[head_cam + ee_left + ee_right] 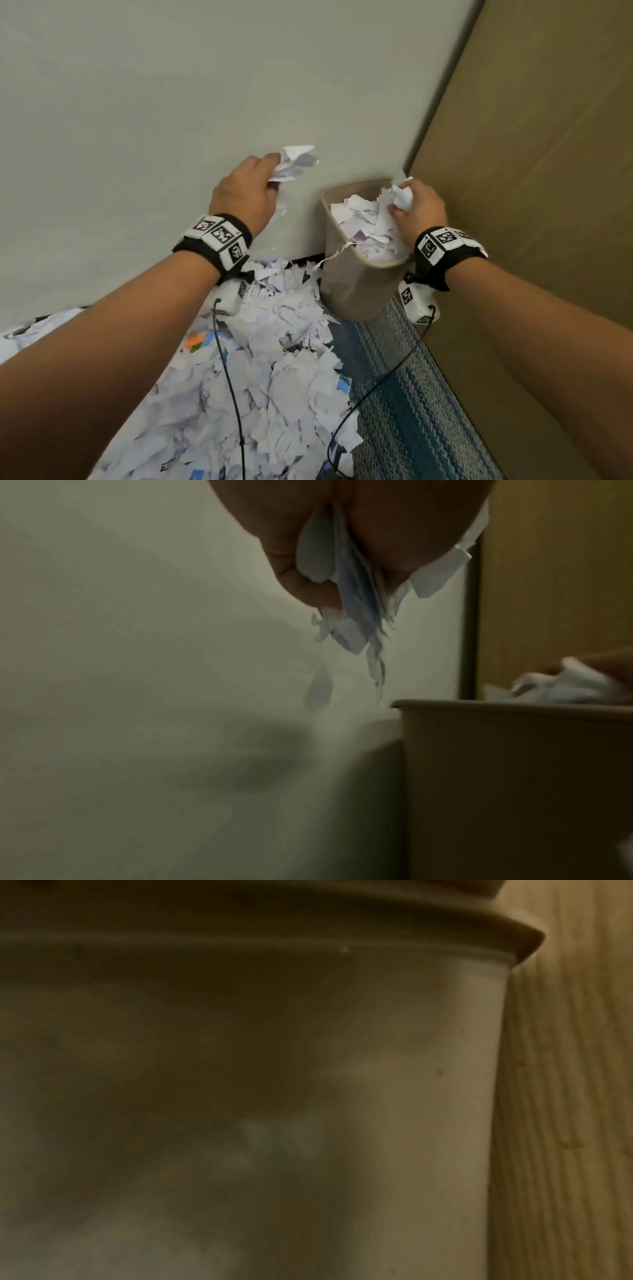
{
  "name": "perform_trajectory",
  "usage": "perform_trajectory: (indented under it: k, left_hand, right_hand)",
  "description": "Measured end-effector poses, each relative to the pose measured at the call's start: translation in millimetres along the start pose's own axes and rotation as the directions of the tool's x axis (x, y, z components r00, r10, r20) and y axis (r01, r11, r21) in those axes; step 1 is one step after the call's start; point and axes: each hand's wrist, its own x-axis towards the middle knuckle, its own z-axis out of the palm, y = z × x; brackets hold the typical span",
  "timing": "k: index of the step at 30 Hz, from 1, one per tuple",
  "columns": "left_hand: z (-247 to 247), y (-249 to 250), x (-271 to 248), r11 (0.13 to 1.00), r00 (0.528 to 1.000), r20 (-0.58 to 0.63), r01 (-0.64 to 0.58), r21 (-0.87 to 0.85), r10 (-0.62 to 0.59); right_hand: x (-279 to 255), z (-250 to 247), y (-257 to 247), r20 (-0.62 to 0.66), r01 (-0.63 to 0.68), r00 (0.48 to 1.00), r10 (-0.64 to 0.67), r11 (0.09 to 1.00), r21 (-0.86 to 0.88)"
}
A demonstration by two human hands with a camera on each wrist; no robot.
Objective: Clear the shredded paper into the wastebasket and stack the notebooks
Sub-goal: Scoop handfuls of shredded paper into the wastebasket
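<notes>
Fingers (272, 161) of our left hand (245, 193) clutch shredded paper (294, 162) at ten o'clock from the wastebasket (356, 291); our right hand (423, 209) grips another wad over its heaped mouth. Featherlight, limp scraps shed easily, so bunch them tightly. Notebooks seem buried under the floor pile (274, 359).

Looks like an office corner or maybe a home study, hard to say from this angle. There's a tan wastebasket (356, 284) against a plain wall (137, 120), wood-look panel (548, 171), and blue striped carpet (404, 394).
</notes>
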Motion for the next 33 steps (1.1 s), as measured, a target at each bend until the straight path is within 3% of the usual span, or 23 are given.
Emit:
perform_trajectory:
  k: [4, 8, 13, 16, 18, 21, 25, 28, 30, 33]
  left_hand:
    - [21.2, 50.0, 8.7, 0.989, 0.993, 0.04, -0.106, -0.106, 0.11]
    - [45.7, 87.1, 17.6, 0.976, 0.986, 0.085, -0.129, -0.177, 0.146]
    - [73.9, 106.8, 19.4, 0.956, 0.95, 0.202, -0.193, -0.219, 0.238]
    - [86.8, 113.3, 20.5, 0.955, 0.932, 0.281, -0.158, -0.251, 0.228]
    - [92.1, 116.0, 20.5, 0.973, 0.89, 0.412, -0.129, -0.19, 0.198]
    - [94.7, 120.2, 20.4, 0.979, 0.803, 0.58, -0.199, 0.043, 0.138]
    - [100.5, 124.8, 19.0, 0.947, 0.781, 0.616, -0.27, 0.176, 0.108]
    - [104.4, 125.9, 20.5, 0.946, 0.751, 0.66, -0.239, 0.218, 0.038]
    - [106.5, 125.8, 22.0, 0.952, 0.761, 0.648, -0.215, 0.22, 0.022]
    - [107.1, 123.3, 23.3, 0.986, 0.88, 0.471, -0.129, 0.109, 0.063]
  right_hand:
    - [-2.2, 5.3, 0.1, 0.213, 0.101, 0.975, -0.057, 0.974, -0.202]
    - [-7.2, 17.3, 3.2, 0.383, 0.138, 0.923, 0.028, 0.906, -0.4]
    - [-6.0, 27.8, 3.6, 0.438, 0.195, 0.898, 0.036, 0.86, -0.471]
    - [-2.3, 29.1, 3.5, 0.456, 0.184, 0.887, 0.07, 0.852, -0.49]
    - [-2.3, 29.6, 3.0, 0.485, 0.18, 0.871, 0.081, 0.865, -0.468]
    - [-4.1, 29.9, 2.0, 0.505, 0.157, 0.855, 0.12, 0.868, -0.471]
    - [-4.6, 23.3, 1.7, 0.545, 0.147, 0.812, 0.21, 0.83, -0.539]
    - [-4.5, 20.5, -1.1, 0.511, 0.129, 0.838, 0.191, 0.841, -0.526]
    - [-4.2, 19.5, -1.7, 0.44, 0.1, 0.884, 0.158, 0.856, -0.507]
    - [-2.6, 17.0, -0.5, 0.333, 0.024, 0.937, 0.107, 0.93, -0.367]
